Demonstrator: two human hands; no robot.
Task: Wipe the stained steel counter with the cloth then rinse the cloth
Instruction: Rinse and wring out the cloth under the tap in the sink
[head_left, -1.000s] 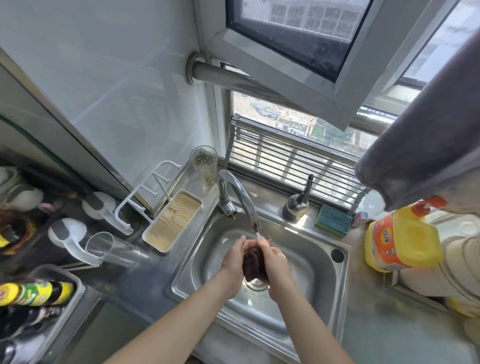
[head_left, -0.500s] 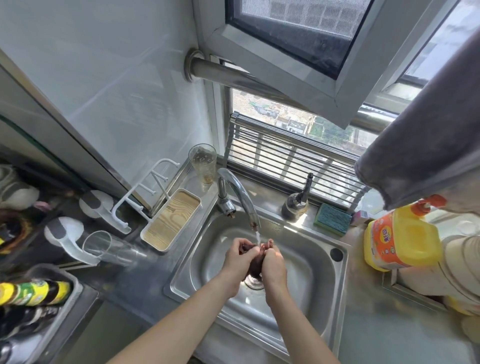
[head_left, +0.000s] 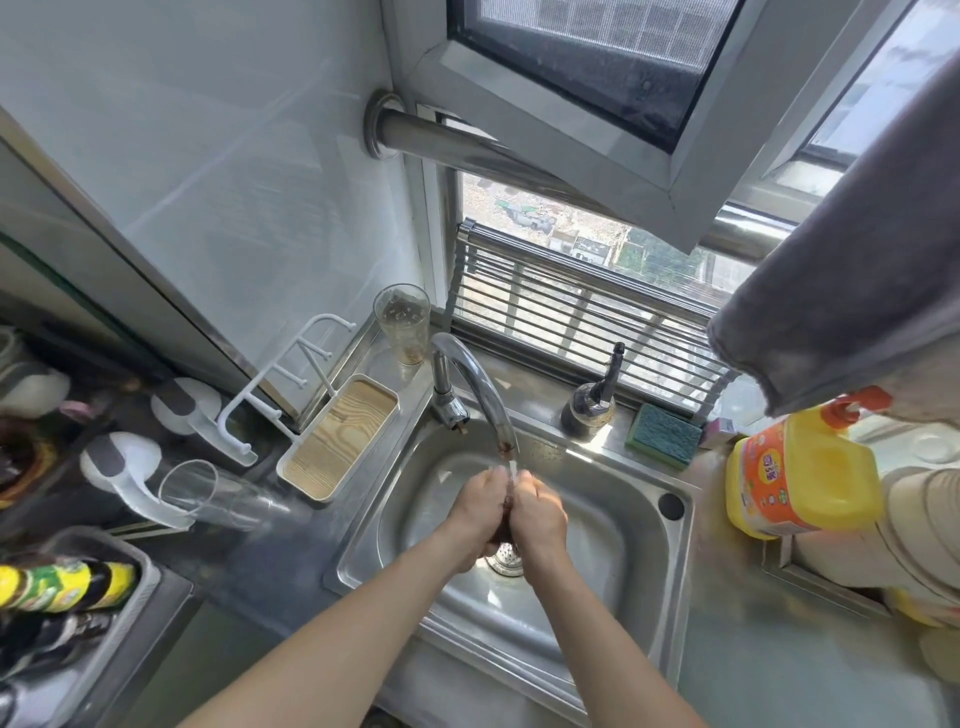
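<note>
Over the steel sink (head_left: 644, 561), my left hand (head_left: 480, 506) and my right hand (head_left: 540, 514) press together around a dark brown cloth (head_left: 505, 522). Only a thin strip of the cloth shows between my palms; the rest is hidden. Water runs from the curved tap (head_left: 475, 387) onto my fingers and the cloth. The drain strainer (head_left: 506, 561) sits just below my hands. The steel counter (head_left: 779, 670) spreads out to the right of the sink.
A yellow detergent jug (head_left: 802, 475) stands right of the sink, a green sponge (head_left: 662, 434) and a soap dispenser (head_left: 592, 402) behind it. A glass (head_left: 402, 322), a white tray (head_left: 340, 436) and a lying glass (head_left: 208, 491) are on the left. A grey towel (head_left: 852, 275) hangs top right.
My hands have closed tighter around the cloth under the running water, so much less of it shows now than a second ago.
</note>
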